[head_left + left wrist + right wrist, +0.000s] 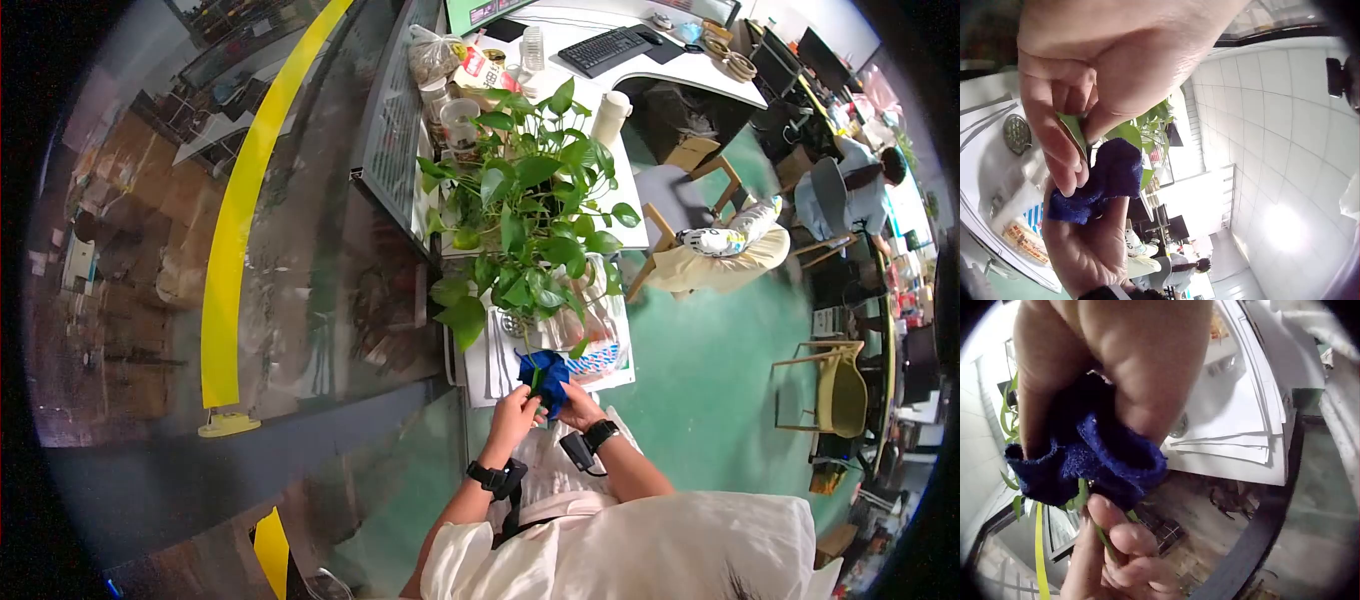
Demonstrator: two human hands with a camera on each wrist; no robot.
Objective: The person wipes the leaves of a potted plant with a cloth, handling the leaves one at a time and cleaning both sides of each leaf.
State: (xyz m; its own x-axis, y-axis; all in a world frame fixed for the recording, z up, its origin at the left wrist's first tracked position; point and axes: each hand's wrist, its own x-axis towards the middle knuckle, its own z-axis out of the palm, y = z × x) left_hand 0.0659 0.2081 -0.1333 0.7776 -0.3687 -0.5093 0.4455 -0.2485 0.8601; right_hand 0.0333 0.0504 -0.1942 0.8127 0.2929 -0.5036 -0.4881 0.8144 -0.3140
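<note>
A blue cloth (pixel 546 372) is bunched in the right hand (pixel 579 408), whose fingers grip it in folds. The left hand (pixel 514 412) pinches a green leaf (pixel 1073 132) between thumb and fingers, right beside the cloth (pixel 1116 169). In the right wrist view, a green stem (pixel 1107 544) runs from under the cloth (pixel 1088 456) into the left hand's fingers (pixel 1132 540). Part of the leaf is hidden by the cloth and fingers. The leafy potted plant (pixel 530 190) stands just beyond both hands.
White papers (pixel 487 362) and a plastic bag (pixel 598 330) lie on the tabletop by the plant. A white bottle (pixel 610 118), clear cups (pixel 460 122) and a keyboard (pixel 604 50) stand farther back. A glass partition is at the left, chairs (pixel 690 205) at the right.
</note>
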